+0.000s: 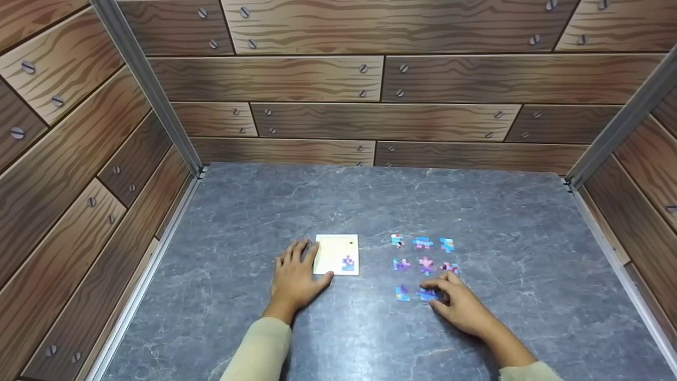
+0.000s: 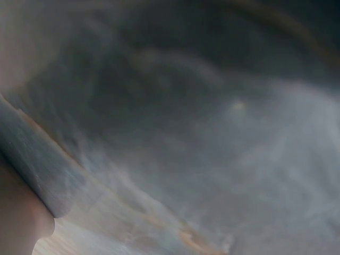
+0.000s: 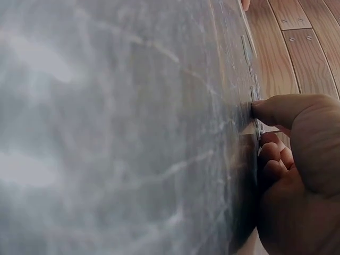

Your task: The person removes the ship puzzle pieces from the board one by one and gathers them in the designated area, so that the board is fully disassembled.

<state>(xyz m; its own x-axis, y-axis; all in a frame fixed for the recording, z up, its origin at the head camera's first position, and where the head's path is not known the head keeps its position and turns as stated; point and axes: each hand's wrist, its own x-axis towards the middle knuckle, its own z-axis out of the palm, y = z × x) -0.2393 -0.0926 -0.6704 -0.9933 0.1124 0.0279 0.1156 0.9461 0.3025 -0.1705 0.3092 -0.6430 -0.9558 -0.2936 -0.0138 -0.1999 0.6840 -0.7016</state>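
Observation:
My left hand lies with fingers spread at the left side of a pale square puzzle tray, the thumb at its lower edge. One purple and blue jigsaw piece sits in the tray's lower right corner. On the right, my right hand pinches a purple-blue jigsaw piece at table level, between thumb and curled index finger. Part of that piece is hidden by the fingers. The right wrist view shows the thumb low against the table. The left wrist view is mostly blurred tabletop.
Several loose pieces lie in rows right of the tray, among them a pink piece, a blue piece and a blue-purple piece. Wood-patterned walls enclose the grey marbled table at the back and sides.

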